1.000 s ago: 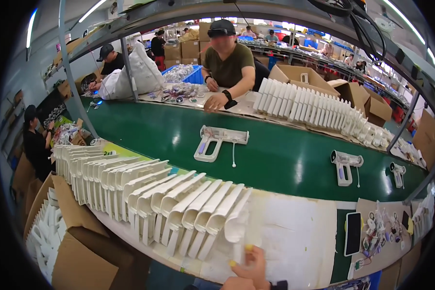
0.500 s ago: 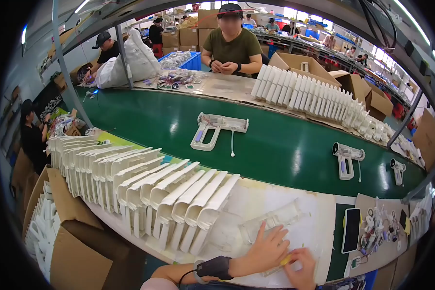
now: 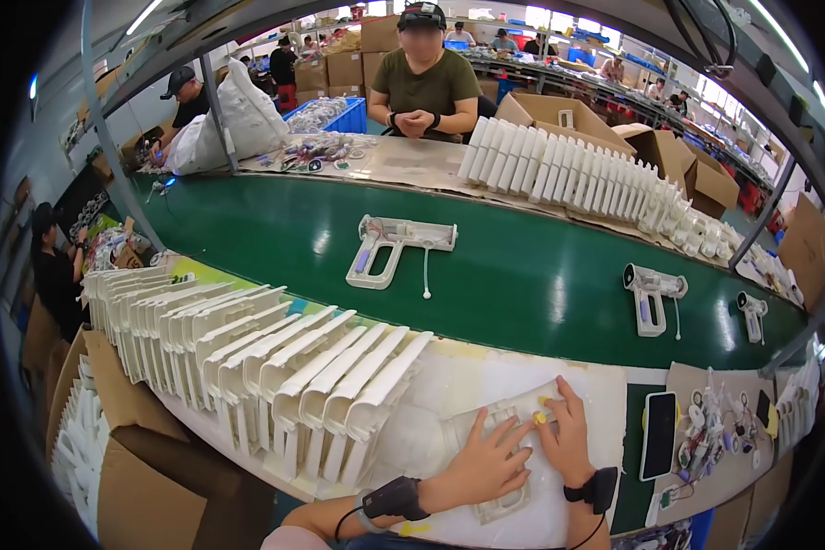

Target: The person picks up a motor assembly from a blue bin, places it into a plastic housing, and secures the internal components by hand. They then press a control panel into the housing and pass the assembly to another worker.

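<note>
A pale, see-through plastic housing (image 3: 506, 504) with a long barrel and a looped handle lies on the white work surface in front of me. My left hand (image 3: 482, 466) rests over its middle, fingers spread and back of the hand up. At the barrel's right end is my right hand (image 3: 565, 438), its thumb and a finger close together while another finger stretches out. Yellow shows at those fingertips; whether it is finger covers or a small piece is unclear. Left of my hands stands a row of white housing shells (image 3: 353, 394).
Beyond the work surface runs a green conveyor belt (image 3: 504, 275) carrying a handled housing (image 3: 399, 240) and two smaller-looking ones. A phone (image 3: 658, 435) and wired parts (image 3: 713, 431) lie right. A cardboard box (image 3: 147, 486) of shells stands lower left. A person (image 3: 426, 87) faces me across the belt.
My right hand has moved up and away from me, from the housing's near side to the barrel's right end. My left hand has shifted slightly left and still lies over the housing.
</note>
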Motion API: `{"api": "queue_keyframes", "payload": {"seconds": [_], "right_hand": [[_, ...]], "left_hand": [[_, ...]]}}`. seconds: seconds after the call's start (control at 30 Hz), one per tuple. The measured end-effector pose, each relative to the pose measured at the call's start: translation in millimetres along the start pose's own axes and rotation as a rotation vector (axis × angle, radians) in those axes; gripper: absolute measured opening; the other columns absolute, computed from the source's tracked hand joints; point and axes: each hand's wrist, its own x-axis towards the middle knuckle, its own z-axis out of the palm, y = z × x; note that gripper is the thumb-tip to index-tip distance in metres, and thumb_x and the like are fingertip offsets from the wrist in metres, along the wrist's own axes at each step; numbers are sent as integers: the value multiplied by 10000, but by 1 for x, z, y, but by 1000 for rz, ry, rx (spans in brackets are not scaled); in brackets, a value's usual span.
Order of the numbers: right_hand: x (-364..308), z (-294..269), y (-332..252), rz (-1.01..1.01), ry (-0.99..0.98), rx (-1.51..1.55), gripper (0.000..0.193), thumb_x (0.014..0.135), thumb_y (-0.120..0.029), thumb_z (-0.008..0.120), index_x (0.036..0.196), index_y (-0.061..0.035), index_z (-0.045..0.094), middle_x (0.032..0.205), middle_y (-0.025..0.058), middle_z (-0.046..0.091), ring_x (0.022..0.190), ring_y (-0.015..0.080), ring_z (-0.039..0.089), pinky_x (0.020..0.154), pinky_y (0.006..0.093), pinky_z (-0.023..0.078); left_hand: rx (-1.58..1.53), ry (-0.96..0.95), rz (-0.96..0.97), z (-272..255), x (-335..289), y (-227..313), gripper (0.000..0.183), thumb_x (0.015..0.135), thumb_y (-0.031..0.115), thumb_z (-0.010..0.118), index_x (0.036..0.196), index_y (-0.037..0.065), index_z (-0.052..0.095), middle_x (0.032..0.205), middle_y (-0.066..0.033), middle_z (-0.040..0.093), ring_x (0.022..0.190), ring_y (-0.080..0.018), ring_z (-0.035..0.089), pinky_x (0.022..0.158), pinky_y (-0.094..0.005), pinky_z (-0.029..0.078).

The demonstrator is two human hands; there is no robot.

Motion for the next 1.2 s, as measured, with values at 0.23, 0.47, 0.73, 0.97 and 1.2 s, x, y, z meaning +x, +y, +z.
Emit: {"api": "queue_keyframes", "payload": {"seconds": [0.23, 0.47, 0.73, 0.97, 1.2], "right_hand": [[-4, -1, -1, 51, -18, 17, 264, 777, -26, 628, 1033, 30, 599, 1385, 240, 425, 1185, 384, 491, 987, 419, 406], [-6, -3, 0, 60, -23, 22, 259, 777, -41, 628, 1021, 39, 597, 1382, 244, 423, 1201, 387, 475, 1008, 419, 385], [-7, 1, -1, 152, 95, 42, 381, 797, -82, 623, 1131, 54, 502, 1347, 283, 390, 1208, 439, 410, 1031, 453, 333], [-11, 2, 14, 198, 86, -29, 419, 809, -74, 592, 1171, 70, 439, 1308, 285, 391, 1197, 447, 396, 1038, 456, 305], [-10, -1, 10, 182, 110, -5, 417, 777, -33, 573, 1158, 69, 439, 1294, 279, 405, 1172, 434, 414, 1022, 450, 321]], "left_hand": [[-31, 9, 34, 1, -2, -1, 337, 871, 394, 565, 1044, 115, 645, 1382, -138, 460, 1236, -325, 470, 1002, -681, 261], [-209, 159, 41, 3, -4, -5, 234, 804, 189, 659, 1012, 87, 632, 1290, -111, 536, 1172, -280, 533, 1038, -605, 297], [-212, 129, 3, -1, 4, -3, 242, 765, 125, 678, 991, 81, 604, 1134, -81, 568, 1126, -240, 548, 1068, -522, 306], [-213, 84, 12, -1, 3, -5, 256, 796, 175, 654, 1017, 72, 574, 1168, -82, 537, 1177, -245, 492, 1087, -519, 276], [-280, 147, 60, -1, 1, -9, 223, 767, 90, 661, 977, 66, 592, 1083, -81, 565, 1086, -247, 544, 1022, -469, 366]]}}
